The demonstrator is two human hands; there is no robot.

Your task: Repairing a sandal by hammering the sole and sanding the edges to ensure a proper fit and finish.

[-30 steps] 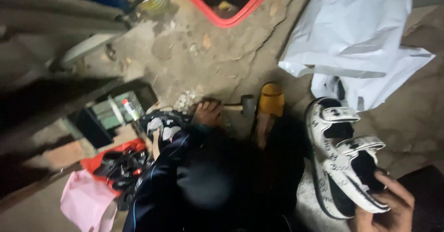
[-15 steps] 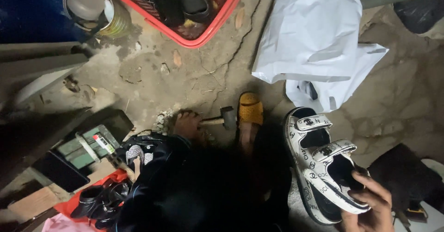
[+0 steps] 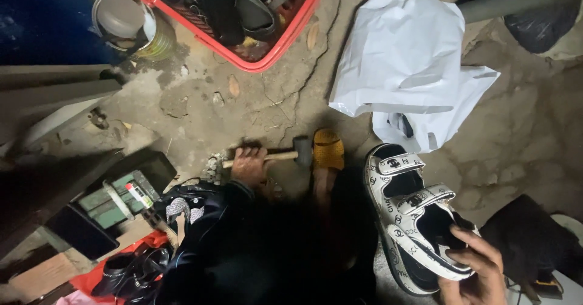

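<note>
- The right hand (image 3: 477, 268), at the lower right edge of the head view, has its fingers curled over the heel end of a white strapped sandal (image 3: 413, 214) with a dark footbed, and holds it there.
- The sandal runs from that hand up and to the left, sole down, with two patterned white straps across it; its toe end lies near a white plastic bag (image 3: 413, 68).
- The left hand (image 3: 249, 164) reaches out of a dark sleeve (image 3: 206, 232) and closes its fingers around the wooden handle of a hammer (image 3: 285, 156).
- The hammer lies low over the cracked concrete floor (image 3: 291, 92), handle pointing left, dark head to the right; I cannot tell whether the head touches the ground.
- Just right of the hammer head is a yellow slipper (image 3: 328, 150), between the hammer and the sandal.
- To the left of the sleeve sits a dark open box (image 3: 121, 195) with green packets inside, and below it dark shoes (image 3: 130, 271) rest on a red sheet.
- Farther out, the white plastic bag lies crumpled on the floor, up and right of the slipper.
- Farthest, at the top, a red basket (image 3: 285, 41) holds dark shoes, and a metal tin (image 3: 130, 25) stands just to its left.
</note>
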